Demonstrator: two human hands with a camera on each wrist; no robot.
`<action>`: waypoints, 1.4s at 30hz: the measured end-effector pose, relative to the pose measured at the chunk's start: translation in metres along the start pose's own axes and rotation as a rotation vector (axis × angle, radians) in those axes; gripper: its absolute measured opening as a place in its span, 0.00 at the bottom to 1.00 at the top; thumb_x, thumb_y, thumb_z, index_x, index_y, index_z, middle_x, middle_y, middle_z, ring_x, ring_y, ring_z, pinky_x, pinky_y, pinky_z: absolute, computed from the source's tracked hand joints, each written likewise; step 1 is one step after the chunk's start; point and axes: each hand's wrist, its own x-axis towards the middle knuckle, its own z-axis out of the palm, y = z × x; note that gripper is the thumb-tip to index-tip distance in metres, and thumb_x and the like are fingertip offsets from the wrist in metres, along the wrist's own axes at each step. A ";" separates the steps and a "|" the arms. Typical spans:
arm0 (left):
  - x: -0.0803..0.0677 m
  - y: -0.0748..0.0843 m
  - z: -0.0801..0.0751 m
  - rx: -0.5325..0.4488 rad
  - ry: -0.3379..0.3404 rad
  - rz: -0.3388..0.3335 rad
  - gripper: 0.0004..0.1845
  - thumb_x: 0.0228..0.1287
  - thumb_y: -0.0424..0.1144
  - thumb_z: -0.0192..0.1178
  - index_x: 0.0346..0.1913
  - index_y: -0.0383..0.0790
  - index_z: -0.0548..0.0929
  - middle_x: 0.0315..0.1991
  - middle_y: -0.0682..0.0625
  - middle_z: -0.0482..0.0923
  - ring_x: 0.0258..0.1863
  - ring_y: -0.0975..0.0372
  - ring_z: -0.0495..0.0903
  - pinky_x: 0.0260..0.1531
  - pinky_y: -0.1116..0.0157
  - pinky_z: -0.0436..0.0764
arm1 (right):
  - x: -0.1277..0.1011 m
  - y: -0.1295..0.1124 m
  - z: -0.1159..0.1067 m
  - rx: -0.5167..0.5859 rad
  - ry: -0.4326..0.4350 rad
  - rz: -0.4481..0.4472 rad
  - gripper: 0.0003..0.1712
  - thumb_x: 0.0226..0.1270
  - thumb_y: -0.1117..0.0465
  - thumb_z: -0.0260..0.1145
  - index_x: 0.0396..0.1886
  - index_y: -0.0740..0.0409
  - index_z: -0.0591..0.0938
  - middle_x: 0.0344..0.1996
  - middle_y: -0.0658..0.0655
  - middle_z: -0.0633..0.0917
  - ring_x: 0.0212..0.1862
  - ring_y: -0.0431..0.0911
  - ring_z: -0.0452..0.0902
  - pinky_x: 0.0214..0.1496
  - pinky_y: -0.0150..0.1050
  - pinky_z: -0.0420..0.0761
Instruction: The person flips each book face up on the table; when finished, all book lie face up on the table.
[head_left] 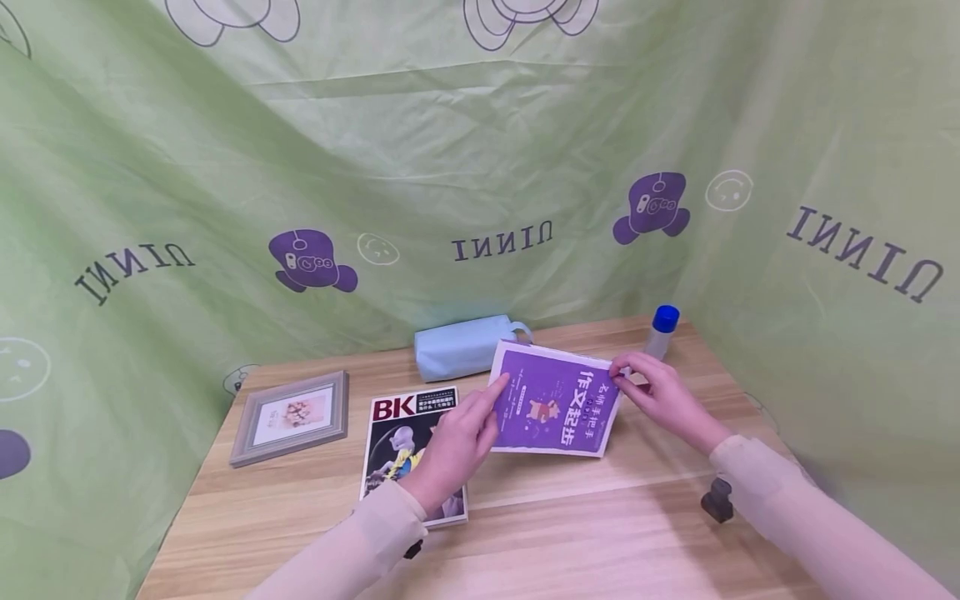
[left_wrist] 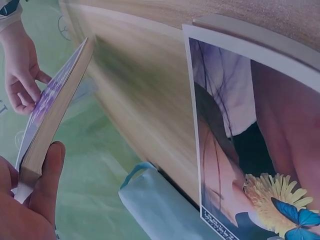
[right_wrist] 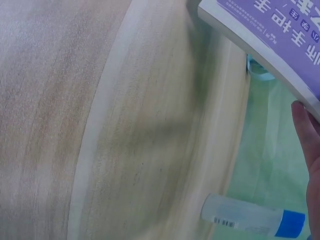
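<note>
A purple-covered book is tilted up above the wooden table in the head view, between both hands. My left hand grips its left edge; in the left wrist view the thumb lies along one side of the thick page block. At the opposite upper corner my right hand pinches the book between fingers and thumb. The right wrist view catches only part of that hand at its right edge, beside the book. Beneath my left forearm lies a BK magazine, partly covered by the hand.
A grey picture frame lies at the table's left. The light blue pencil case sits at the back, near the green printed curtain. A clear bottle with a blue cap stands at the back right, behind my right hand.
</note>
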 end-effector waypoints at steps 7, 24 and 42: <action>-0.001 0.000 0.001 -0.018 -0.041 -0.039 0.35 0.71 0.26 0.60 0.79 0.43 0.68 0.48 0.47 0.84 0.41 0.62 0.85 0.46 0.70 0.86 | 0.000 0.001 0.001 0.019 0.006 -0.005 0.15 0.67 0.80 0.68 0.46 0.59 0.85 0.45 0.57 0.85 0.47 0.54 0.84 0.42 0.35 0.89; -0.004 -0.001 0.006 -0.069 -0.115 -0.183 0.36 0.73 0.29 0.58 0.82 0.49 0.64 0.63 0.42 0.82 0.49 0.59 0.85 0.51 0.65 0.86 | 0.003 0.009 0.002 -0.013 -0.011 0.025 0.15 0.66 0.79 0.69 0.46 0.59 0.85 0.45 0.56 0.86 0.45 0.52 0.84 0.42 0.35 0.88; -0.006 -0.001 0.008 -0.165 -0.217 -0.358 0.36 0.78 0.33 0.55 0.84 0.57 0.59 0.68 0.43 0.77 0.16 0.73 0.76 0.25 0.71 0.82 | 0.006 0.010 0.006 -0.005 -0.031 0.053 0.13 0.67 0.78 0.69 0.46 0.60 0.86 0.45 0.58 0.87 0.44 0.55 0.85 0.40 0.37 0.89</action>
